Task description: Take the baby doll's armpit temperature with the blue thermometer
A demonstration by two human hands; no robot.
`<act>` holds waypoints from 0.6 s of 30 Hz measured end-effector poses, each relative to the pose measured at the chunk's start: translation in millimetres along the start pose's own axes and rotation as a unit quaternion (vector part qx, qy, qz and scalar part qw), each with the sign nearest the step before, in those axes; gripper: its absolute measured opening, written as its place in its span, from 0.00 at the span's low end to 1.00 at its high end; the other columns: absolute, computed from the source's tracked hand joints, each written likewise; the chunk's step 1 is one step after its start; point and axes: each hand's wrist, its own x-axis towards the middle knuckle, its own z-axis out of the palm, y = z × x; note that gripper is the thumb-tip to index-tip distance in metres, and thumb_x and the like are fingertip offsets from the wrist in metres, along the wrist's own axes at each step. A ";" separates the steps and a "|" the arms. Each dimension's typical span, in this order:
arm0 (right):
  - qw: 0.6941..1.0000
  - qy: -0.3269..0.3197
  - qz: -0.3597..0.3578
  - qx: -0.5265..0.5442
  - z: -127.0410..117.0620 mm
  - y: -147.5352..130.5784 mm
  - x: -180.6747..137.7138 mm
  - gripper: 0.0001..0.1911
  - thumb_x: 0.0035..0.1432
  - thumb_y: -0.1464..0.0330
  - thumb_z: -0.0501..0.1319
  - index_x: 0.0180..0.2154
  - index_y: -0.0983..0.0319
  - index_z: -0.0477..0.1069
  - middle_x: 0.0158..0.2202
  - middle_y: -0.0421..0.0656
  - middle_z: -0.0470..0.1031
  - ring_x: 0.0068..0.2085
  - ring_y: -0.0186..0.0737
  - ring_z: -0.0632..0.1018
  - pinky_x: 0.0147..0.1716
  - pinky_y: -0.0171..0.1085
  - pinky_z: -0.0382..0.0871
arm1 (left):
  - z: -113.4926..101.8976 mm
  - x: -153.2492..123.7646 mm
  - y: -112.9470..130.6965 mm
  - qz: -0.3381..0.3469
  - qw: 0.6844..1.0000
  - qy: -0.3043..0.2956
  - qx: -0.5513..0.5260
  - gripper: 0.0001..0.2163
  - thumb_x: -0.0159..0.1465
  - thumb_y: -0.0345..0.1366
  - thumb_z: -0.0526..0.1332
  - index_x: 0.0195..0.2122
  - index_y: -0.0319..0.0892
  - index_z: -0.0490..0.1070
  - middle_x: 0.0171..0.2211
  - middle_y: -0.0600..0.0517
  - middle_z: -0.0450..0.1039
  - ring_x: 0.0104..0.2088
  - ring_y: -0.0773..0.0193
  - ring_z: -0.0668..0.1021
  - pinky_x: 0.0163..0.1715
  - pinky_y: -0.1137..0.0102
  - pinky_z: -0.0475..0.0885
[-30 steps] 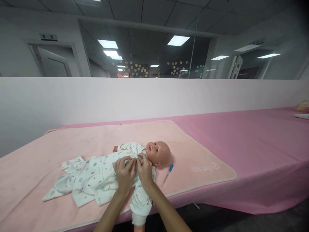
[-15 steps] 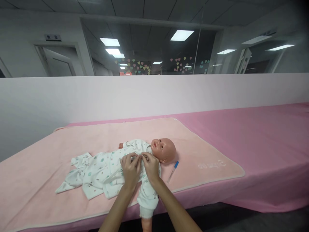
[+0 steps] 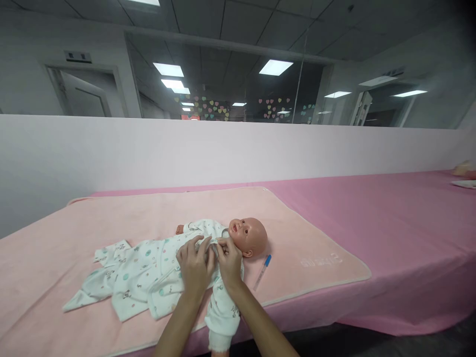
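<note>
A baby doll (image 3: pixel 248 235) lies on its back on a light pink blanket (image 3: pixel 141 218), head to the right. It wears a white printed sleepsuit (image 3: pixel 145 270). My left hand (image 3: pixel 194 267) and my right hand (image 3: pixel 229 261) rest on the doll's chest, and the fingertips of both pinch the sleepsuit's front just below the neck. One sleeve hangs over the table's front edge between my forearms. A thermometer with a blue cap (image 3: pixel 262 271) lies on the blanket right of my right hand.
The long table carries a darker pink cover (image 3: pixel 390 218). A low white partition (image 3: pixel 238 148) runs behind it, with glass above. Some small items (image 3: pixel 464 176) sit at the table's far right end.
The camera view shifted slightly. Both hands stay on the doll's chest, fingers working the sleepsuit's neck opening a little closer to the chin.
</note>
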 end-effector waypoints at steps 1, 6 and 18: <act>1.000 0.003 -0.004 0.000 -0.1 -0.2 0.1 0.06 0.55 0.71 0.53 0.34 0.62 0.69 0.32 0.43 0.75 0.33 0.36 0.75 0.33 0.33 0.69 | -0.3 0.0 0.1 -0.001 1.000 -0.006 0.001 0.10 0.58 0.33 0.57 0.40 0.45 0.73 0.43 0.46 0.69 0.43 0.55 0.68 0.44 0.61 0.56; 0.999 0.026 -0.033 -0.012 -1.0 -0.7 0.4 0.06 0.55 0.70 0.53 0.29 0.61 0.67 0.38 0.46 0.73 0.40 0.38 0.73 0.38 0.36 0.68 | -1.9 -1.3 0.8 0.001 1.000 -0.010 -0.017 0.09 0.58 0.33 0.57 0.38 0.46 0.73 0.41 0.47 0.69 0.42 0.56 0.68 0.44 0.61 0.56; 1.000 0.019 -0.008 -0.010 -1.5 -2.4 -2.0 0.07 0.58 0.66 0.52 0.30 0.61 0.65 0.27 0.41 0.71 0.28 0.35 0.72 0.29 0.33 0.67 | -4.4 -2.7 1.3 0.009 0.999 -0.009 -0.050 0.07 0.59 0.33 0.56 0.36 0.44 0.73 0.36 0.49 0.72 0.38 0.59 0.69 0.42 0.63 0.58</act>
